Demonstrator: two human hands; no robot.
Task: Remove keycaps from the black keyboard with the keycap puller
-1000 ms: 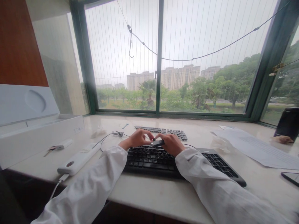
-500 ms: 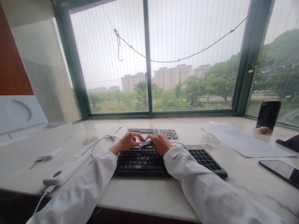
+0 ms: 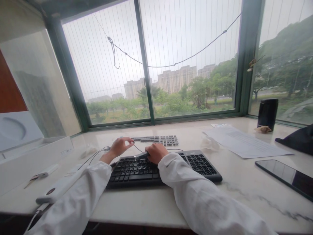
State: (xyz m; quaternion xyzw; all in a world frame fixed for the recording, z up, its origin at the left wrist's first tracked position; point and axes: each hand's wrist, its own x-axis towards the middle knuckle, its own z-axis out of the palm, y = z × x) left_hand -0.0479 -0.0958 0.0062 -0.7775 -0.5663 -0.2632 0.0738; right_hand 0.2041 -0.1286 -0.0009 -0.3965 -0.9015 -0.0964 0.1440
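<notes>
The keyboard [image 3: 137, 176] lies on the table [image 3: 137, 209] in front of the person, its long axis running left to right, the right end angled slightly away. It is black, with a thick front edge and pale-rimmed squares in its right block. Over its upper rows, the right hand [image 3: 157, 152] grips a dark tool [image 3: 142, 155] in curled fingers, its paler tip pointing left. The left hand [image 3: 118, 147] pinches a tiny dark piece [image 3: 133, 142], too small to identify, near loose keycaps [image 3: 166, 140].
</notes>
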